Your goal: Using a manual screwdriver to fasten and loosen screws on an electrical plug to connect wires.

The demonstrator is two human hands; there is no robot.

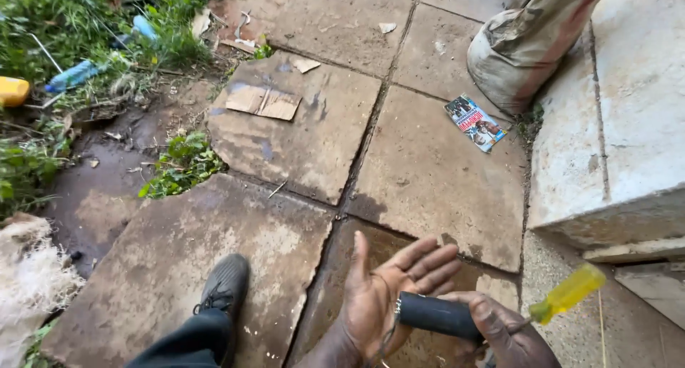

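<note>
- Black cylindrical handle (pixel 439 315), one, lies across the released, palm-up left hand (pixel 385 296).
- Right hand (pixel 510 332) grasps that handle's end plus one yellow-handled screwdriver (pixel 569 292).
- One black shoe (pixel 225 286) on stone paving (pixel 300 139).

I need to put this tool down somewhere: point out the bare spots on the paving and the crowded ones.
The slab between the printed leaflet and the left hand is bare. So is the slab left of the black shoe, below the weeds. The slab with the cardboard scrap is partly taken. The grass edge is littered with bottles.
</note>
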